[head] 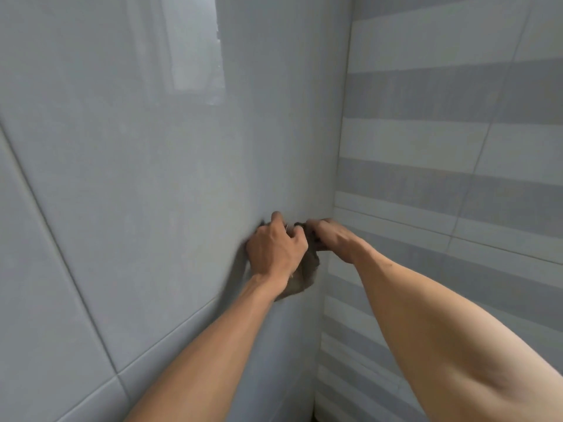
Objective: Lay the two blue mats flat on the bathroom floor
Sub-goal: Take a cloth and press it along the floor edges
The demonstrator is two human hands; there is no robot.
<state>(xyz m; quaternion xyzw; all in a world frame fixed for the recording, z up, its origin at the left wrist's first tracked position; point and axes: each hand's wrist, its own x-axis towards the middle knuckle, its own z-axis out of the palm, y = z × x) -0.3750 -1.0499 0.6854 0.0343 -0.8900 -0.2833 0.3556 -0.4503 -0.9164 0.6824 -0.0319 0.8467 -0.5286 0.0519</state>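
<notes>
**Hands boxed in at the wall corner**

The corner seam (330, 184) is the landmark. Left of it the plain grey tiled wall (137, 178) blocks any reach; right of it the striped tiled wall (457, 147) does likewise. A dark crumpled cloth (307, 275) sits just left of the seam, against the wall, under both hands. Open room lies only toward the camera.

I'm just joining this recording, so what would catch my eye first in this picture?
Two bare arms reach into a tiled corner, where the left hand and right hand grip a brownish-grey cloth against the plain wall. On the right, the striped wall stands out. No blue mats are in view.
</notes>
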